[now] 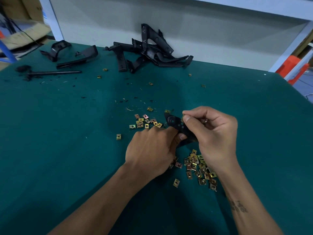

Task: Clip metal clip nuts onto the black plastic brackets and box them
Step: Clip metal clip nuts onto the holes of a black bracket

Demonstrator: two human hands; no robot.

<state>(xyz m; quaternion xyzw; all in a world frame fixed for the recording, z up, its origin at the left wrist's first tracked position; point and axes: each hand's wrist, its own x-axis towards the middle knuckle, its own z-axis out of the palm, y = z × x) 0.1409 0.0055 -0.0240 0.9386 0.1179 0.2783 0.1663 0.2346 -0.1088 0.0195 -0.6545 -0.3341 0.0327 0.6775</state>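
Two hands work one stiff, light black plastic bracket (177,127) just beyond the near clip-nut heap (199,168): left hand (150,150) grips its lower end, right hand (213,131) pinches a small, slippery clip nut (183,118) at its edge.

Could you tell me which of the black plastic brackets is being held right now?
The small bracket at the table's centre, gripped by the left hand; the others lie piled untouched at the far edge.
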